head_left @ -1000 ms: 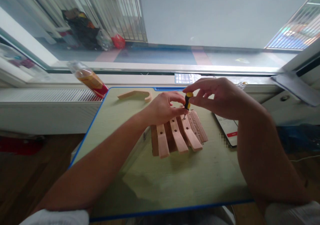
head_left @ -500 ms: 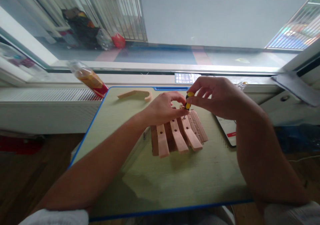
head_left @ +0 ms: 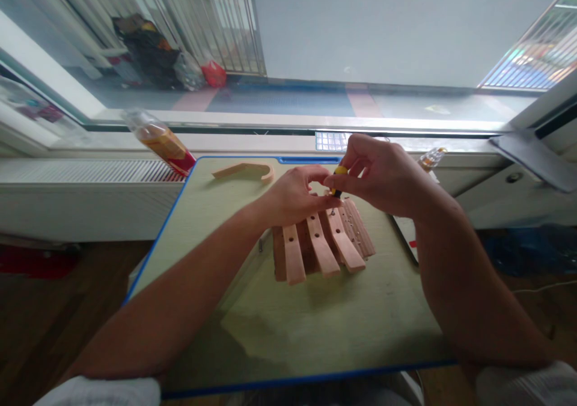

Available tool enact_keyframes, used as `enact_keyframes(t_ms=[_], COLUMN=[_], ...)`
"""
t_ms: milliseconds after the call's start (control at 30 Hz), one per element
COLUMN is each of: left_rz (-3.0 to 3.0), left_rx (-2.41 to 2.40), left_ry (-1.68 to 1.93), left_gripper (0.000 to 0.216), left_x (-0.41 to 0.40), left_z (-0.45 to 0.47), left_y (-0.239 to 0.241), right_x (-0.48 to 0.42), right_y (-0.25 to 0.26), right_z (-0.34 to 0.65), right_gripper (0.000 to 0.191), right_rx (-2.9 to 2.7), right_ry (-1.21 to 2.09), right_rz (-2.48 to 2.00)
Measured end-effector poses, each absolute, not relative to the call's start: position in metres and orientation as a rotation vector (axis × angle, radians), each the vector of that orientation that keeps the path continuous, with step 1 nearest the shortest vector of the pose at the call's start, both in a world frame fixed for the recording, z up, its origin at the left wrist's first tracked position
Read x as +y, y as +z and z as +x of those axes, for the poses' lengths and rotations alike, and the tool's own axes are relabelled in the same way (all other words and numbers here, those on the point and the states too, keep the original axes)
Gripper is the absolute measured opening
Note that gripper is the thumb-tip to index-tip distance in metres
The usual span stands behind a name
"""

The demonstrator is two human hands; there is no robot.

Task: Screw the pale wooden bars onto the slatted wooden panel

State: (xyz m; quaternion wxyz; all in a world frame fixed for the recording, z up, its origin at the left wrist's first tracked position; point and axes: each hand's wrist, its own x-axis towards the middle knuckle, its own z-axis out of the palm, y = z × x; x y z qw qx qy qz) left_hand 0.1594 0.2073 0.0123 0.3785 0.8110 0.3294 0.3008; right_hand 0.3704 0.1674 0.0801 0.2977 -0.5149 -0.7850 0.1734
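A small screwdriver with a yellow and black handle [head_left: 337, 190] stands nearly upright over the rightmost of three bent wooden pieces [head_left: 346, 247]. My right hand [head_left: 378, 174] pinches the top of its handle between thumb and fingers. Lower down, the thumb and forefinger of my left hand [head_left: 295, 196] close around the same tool, and that hand rests over the upper ends of the wood. Below the fingertips a screw [head_left: 333, 212] shows in the wood. The pieces have round holes and lie on brown corrugated cardboard [head_left: 360, 231] dotted with small screws.
A curved wooden strip [head_left: 246, 169] lies at the back left of the blue-edged table [head_left: 360, 322]. Behind it leans a bottle with a red label [head_left: 164, 144]. A flat, dark-edged object [head_left: 406, 231] lies at the right, partly behind my forearm. A window fills the background.
My right hand has turned around the screwdriver handle and its forearm has shifted left. The left hand and the wooden pieces stay where they were.
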Motion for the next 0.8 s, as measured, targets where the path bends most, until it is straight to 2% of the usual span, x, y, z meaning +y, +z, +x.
enact_keyframes(t_ms=[200, 467, 800], left_rz=[2.052, 2.075, 2.092], left_rx=[0.825, 0.812, 0.791], left_ry=[0.793, 0.771, 0.741], left_gripper=[0.027, 0.017, 0.025], left_x=[0.206, 0.205, 0.205], left_z=[0.16, 0.161, 0.159], left_y=[0.015, 0.018, 0.016], right_x=[0.169, 0.168, 0.167], right_y=[0.081, 0.087, 0.085], right_z=[0.376, 0.387, 0.385], right_gripper=[0.042, 0.032, 0.024], right_rx=[-2.076, -2.166, -2.156], right_ry=[0.55, 0.649, 0.598], right_rz=[-1.367, -1.235, -1.247])
